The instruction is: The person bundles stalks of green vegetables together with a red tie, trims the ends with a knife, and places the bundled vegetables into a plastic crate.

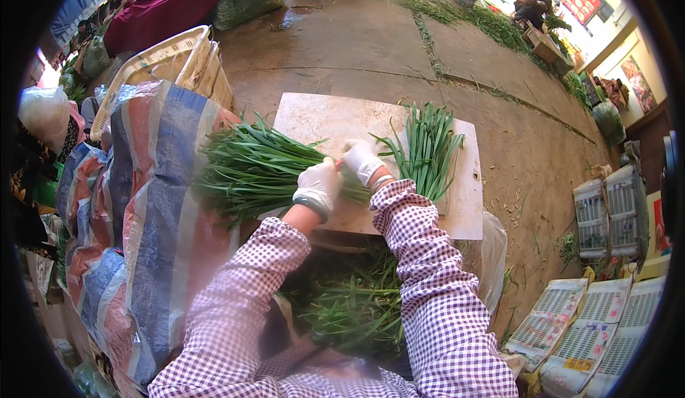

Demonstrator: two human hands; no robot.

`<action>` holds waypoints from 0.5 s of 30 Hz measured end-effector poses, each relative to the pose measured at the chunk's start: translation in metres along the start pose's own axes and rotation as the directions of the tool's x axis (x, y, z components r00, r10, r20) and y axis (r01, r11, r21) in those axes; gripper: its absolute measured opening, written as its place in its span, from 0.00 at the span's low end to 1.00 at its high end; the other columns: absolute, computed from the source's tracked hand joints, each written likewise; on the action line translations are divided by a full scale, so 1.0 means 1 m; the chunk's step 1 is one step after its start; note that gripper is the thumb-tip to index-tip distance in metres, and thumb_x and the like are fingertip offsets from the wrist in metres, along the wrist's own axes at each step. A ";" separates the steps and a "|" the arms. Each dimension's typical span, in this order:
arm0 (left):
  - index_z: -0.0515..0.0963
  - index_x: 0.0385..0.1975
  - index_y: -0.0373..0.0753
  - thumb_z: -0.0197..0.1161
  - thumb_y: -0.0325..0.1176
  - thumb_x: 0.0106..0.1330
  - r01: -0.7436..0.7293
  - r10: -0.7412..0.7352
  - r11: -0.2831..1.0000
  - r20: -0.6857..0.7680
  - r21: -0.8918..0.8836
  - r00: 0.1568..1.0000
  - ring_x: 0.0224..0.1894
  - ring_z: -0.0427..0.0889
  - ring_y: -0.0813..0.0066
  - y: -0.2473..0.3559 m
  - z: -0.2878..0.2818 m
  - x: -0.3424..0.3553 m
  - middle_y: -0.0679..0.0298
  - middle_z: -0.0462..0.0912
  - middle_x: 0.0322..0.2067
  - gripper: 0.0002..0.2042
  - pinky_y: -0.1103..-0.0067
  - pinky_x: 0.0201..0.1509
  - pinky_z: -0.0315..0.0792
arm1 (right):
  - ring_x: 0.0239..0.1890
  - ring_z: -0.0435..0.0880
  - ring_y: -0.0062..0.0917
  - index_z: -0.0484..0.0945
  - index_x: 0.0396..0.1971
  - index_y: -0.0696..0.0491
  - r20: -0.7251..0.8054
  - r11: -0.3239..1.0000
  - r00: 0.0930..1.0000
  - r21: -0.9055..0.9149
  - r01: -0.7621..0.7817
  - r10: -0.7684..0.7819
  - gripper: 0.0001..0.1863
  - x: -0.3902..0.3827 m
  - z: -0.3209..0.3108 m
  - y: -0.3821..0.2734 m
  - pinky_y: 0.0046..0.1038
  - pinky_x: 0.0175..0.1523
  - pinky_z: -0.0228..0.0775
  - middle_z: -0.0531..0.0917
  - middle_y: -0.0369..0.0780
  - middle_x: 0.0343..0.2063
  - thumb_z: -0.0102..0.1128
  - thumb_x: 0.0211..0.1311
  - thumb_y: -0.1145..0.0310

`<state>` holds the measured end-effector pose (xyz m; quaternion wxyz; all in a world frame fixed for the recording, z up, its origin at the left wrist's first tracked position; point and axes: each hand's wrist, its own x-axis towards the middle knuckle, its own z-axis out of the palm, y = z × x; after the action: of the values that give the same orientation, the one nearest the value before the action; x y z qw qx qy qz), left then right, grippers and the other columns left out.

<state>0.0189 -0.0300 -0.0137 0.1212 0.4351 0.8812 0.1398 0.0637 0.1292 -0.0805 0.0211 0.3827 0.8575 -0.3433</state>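
Note:
My left hand (319, 187), in a white glove, grips a bunch of long green leaves (253, 166) lying across the left of a pale board (307, 113). My right hand (360, 157), also gloved, is just to its upper right, fingers closed on what looks like a small red band (340, 163) at the bunch's narrow end. A second bunch of leaves (428, 152) lies upright in view on the board's right side. More loose leaves (353, 312) fill the space below the board, between my forearms.
A striped woven sack (164, 205) and stacked cream crates (207, 66) stand at my left. Newspaper-like printed bundles (596, 327) lie at right. Cut greens (492, 31) line the concrete floor (528, 184) near a seated person (531, 6). A maroon cloth (164, 9) covers a pile behind.

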 end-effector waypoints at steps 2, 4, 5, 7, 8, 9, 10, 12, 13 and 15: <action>0.79 0.39 0.39 0.58 0.44 0.69 0.006 -0.006 1.000 0.011 0.016 1.000 0.38 0.87 0.48 0.002 0.003 0.002 0.50 0.87 0.32 0.14 0.59 0.43 0.79 | 0.44 0.87 0.42 0.86 0.37 0.48 -0.008 0.998 1.000 0.057 -0.001 0.002 0.08 0.001 0.003 0.002 0.38 0.50 0.78 0.88 0.48 0.39 0.65 0.58 0.66; 0.77 0.39 0.40 0.66 0.46 0.64 0.024 -0.025 1.000 0.035 0.021 0.999 0.38 0.87 0.50 0.002 0.004 0.002 0.52 0.87 0.33 0.15 0.60 0.41 0.80 | 0.44 0.87 0.42 0.86 0.37 0.48 -0.009 0.997 1.000 0.076 -0.022 0.022 0.08 0.002 0.005 0.004 0.38 0.50 0.78 0.88 0.48 0.39 0.65 0.57 0.67; 0.77 0.39 0.40 0.67 0.45 0.63 -0.011 0.011 1.000 0.000 -0.003 1.000 0.38 0.87 0.50 0.000 0.003 0.001 0.52 0.87 0.33 0.15 0.59 0.41 0.79 | 0.44 0.87 0.42 0.86 0.37 0.47 -0.009 0.997 1.000 0.073 -0.027 0.028 0.08 0.002 0.006 0.005 0.37 0.50 0.78 0.88 0.47 0.39 0.65 0.57 0.67; 0.76 0.39 0.40 0.69 0.43 0.62 -0.068 0.066 0.997 -0.054 -0.044 0.996 0.38 0.87 0.50 -0.009 0.000 -0.003 0.52 0.86 0.33 0.15 0.59 0.40 0.78 | 0.41 0.87 0.39 0.86 0.37 0.49 -0.015 0.996 1.000 0.092 -0.018 0.019 0.09 0.003 0.007 0.006 0.36 0.47 0.78 0.88 0.47 0.37 0.67 0.56 0.67; 0.76 0.38 0.41 0.71 0.40 0.60 -0.124 0.113 0.986 -0.100 -0.108 0.989 0.37 0.86 0.52 -0.013 -0.002 -0.004 0.55 0.85 0.34 0.14 0.61 0.39 0.77 | 0.38 0.87 0.37 0.85 0.37 0.52 -0.021 0.993 1.000 0.114 -0.005 0.007 0.10 0.003 0.008 0.006 0.35 0.45 0.78 0.88 0.47 0.34 0.68 0.55 0.67; 0.77 0.39 0.41 0.71 0.39 0.60 -0.180 0.166 0.973 -0.104 -0.147 0.981 0.36 0.85 0.53 -0.018 -0.003 -0.004 0.56 0.84 0.34 0.13 0.62 0.39 0.77 | 0.35 0.87 0.34 0.85 0.36 0.54 -0.018 0.992 1.000 0.128 -0.015 0.018 0.11 0.004 0.008 0.006 0.34 0.42 0.78 0.88 0.47 0.32 0.70 0.53 0.67; 0.77 0.39 0.42 0.71 0.38 0.60 -0.232 0.214 0.956 -0.117 -0.178 0.970 0.36 0.85 0.53 -0.022 -0.004 -0.004 0.57 0.83 0.34 0.13 0.63 0.39 0.77 | 0.36 0.87 0.35 0.85 0.36 0.53 -0.024 0.992 1.000 0.124 0.008 -0.005 0.11 0.005 0.008 0.006 0.34 0.43 0.78 0.88 0.47 0.32 0.70 0.53 0.67; 0.79 0.39 0.43 0.70 0.36 0.61 -0.305 0.282 0.919 -0.121 -0.252 0.952 0.35 0.84 0.56 -0.030 -0.001 -0.002 0.60 0.81 0.34 0.10 0.66 0.38 0.77 | 0.37 0.87 0.36 0.85 0.37 0.53 -0.015 0.995 1.000 0.097 0.010 -0.008 0.12 0.006 0.007 0.006 0.35 0.43 0.78 0.88 0.47 0.33 0.70 0.53 0.66; 0.79 0.39 0.43 0.69 0.35 0.62 -0.368 0.340 0.910 -0.163 -0.192 0.926 0.34 0.84 0.56 -0.032 0.002 0.000 0.59 0.81 0.33 0.09 0.66 0.38 0.77 | 0.37 0.87 0.36 0.85 0.37 0.53 -0.029 0.997 0.999 0.072 0.028 -0.026 0.12 0.006 0.007 0.005 0.35 0.44 0.78 0.88 0.48 0.33 0.71 0.53 0.66; 0.79 0.38 0.42 0.68 0.34 0.63 -0.481 0.454 0.874 -0.238 -0.067 0.859 0.33 0.83 0.57 -0.036 0.010 0.003 0.59 0.80 0.31 0.08 0.66 0.36 0.77 | 0.38 0.87 0.38 0.85 0.37 0.53 -0.054 0.998 0.997 0.020 0.063 -0.062 0.13 0.005 0.005 0.005 0.36 0.44 0.78 0.88 0.48 0.33 0.71 0.52 0.65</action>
<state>-0.0060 -0.0468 -0.0363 0.0145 0.6099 0.7465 0.2655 0.0618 0.1315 -0.0889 -0.0166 0.3650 0.8654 -0.3429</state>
